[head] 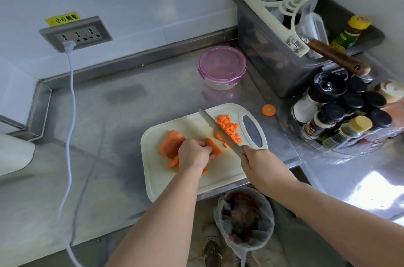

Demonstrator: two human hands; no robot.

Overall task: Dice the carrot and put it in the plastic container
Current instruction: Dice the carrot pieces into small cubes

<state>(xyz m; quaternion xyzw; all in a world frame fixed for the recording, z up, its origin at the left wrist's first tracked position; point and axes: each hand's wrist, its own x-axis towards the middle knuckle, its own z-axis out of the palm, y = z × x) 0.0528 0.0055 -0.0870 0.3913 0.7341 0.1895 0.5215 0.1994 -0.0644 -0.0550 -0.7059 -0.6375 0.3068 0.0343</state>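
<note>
Left hand [194, 154] curled over a carrot strip [215, 148], pinning it to the board [218, 171]. Right hand [260, 164] wrapped round the knife [218, 130] handle, blade slanting just right of my left knuckles. Left of that hand a big chunk [170, 142] lies uncut, and past the blade is a small dice pile [228, 127]. Farther off, the container [223, 65] sits with its lid on. I judge the dicing under half done and the transfer not started.
</note>
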